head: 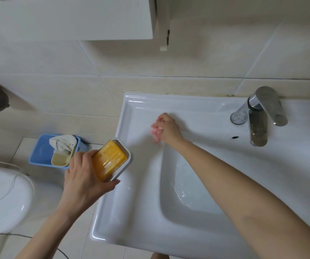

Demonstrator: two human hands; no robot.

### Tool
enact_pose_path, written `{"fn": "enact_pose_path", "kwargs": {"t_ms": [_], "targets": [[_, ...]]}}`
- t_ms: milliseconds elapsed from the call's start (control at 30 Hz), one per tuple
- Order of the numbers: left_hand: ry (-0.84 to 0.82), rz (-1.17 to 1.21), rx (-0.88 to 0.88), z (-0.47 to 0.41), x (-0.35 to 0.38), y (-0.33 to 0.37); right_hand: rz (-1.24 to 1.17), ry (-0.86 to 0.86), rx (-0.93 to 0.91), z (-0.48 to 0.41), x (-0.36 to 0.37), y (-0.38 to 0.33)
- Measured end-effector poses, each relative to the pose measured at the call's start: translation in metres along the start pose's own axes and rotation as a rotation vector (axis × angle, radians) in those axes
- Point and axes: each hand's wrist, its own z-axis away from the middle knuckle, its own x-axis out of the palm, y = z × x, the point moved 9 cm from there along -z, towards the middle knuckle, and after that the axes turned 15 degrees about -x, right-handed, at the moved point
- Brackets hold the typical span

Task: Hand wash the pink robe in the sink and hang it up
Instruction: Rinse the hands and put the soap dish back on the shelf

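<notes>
My left hand (87, 176) grips a white soap dish (125, 161) by its near end, tilted over the sink's left rim. A yellow bar of soap (110, 161) lies in the dish. My right hand (166, 128) is curled around a small pink thing (155, 132) on the sink's back-left ledge; blur hides what it is. The white sink (131, 230) has a little water in its basin (188, 184). The pink robe is not in view.
A chrome faucet (259, 116) stands at the sink's back right. On the floor to the left sits a blue tub (40, 154) with a beige scoop and a white cloth. A white toilet (2, 199) is at far left. A white cabinet (72, 17) hangs above.
</notes>
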Motion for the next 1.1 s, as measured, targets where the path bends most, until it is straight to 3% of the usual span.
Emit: {"fn": "enact_pose_path", "kwargs": {"t_ms": [100, 167, 233, 333, 367, 433, 500, 567, 700, 767, 800, 900, 1000, 1033, 1100], "targets": [[0.002, -0.001, -0.017, 0.000, -0.002, -0.005, 0.120, -0.235, -0.197, 0.014, 0.030, -0.009], [0.000, -0.002, -0.028, 0.000, -0.003, -0.008, 0.179, -0.453, -0.197, 0.036, 0.044, -0.008], [0.003, -0.006, -0.027, -0.001, -0.003, -0.009, 0.012, -0.556, -0.133, 0.058, 0.047, -0.001], [0.010, -0.008, -0.023, -0.002, -0.003, -0.009, -0.392, -0.224, 0.328, 0.083, 0.017, 0.053], [0.011, -0.007, -0.026, -0.003, -0.003, -0.009, -0.353, -0.061, 0.370, 0.092, 0.001, 0.076], [0.009, -0.011, -0.027, -0.004, -0.001, -0.008, 0.031, 0.133, 0.229, 0.110, -0.032, 0.095], [0.011, -0.014, -0.031, -0.006, 0.001, -0.005, 0.376, -0.046, 0.026, 0.128, -0.018, 0.104], [0.012, -0.007, -0.044, -0.007, 0.001, -0.002, 0.529, -0.209, -0.179, 0.146, 0.005, 0.118], [0.028, 0.001, -0.058, -0.006, -0.002, 0.003, 0.627, -0.062, -0.012, 0.154, -0.016, 0.134], [0.027, 0.020, -0.079, -0.006, -0.004, 0.003, 0.699, -0.213, -0.193, 0.159, 0.003, 0.130], [0.027, 0.033, -0.093, -0.007, -0.005, 0.003, 0.687, -0.270, -0.257, 0.164, 0.010, 0.129], [0.025, 0.030, -0.133, -0.009, -0.011, 0.003, 0.593, -0.155, 0.001, 0.166, -0.006, 0.143], [0.042, 0.051, -0.145, -0.012, -0.017, 0.002, 0.401, -0.174, 0.003, 0.152, 0.009, 0.133], [0.051, 0.058, -0.146, -0.013, -0.019, 0.002, 0.245, -0.109, 0.052, 0.145, 0.005, 0.122], [0.069, 0.066, -0.145, -0.014, -0.022, 0.001, -0.046, 0.217, 0.130, 0.129, -0.020, 0.094]]}}
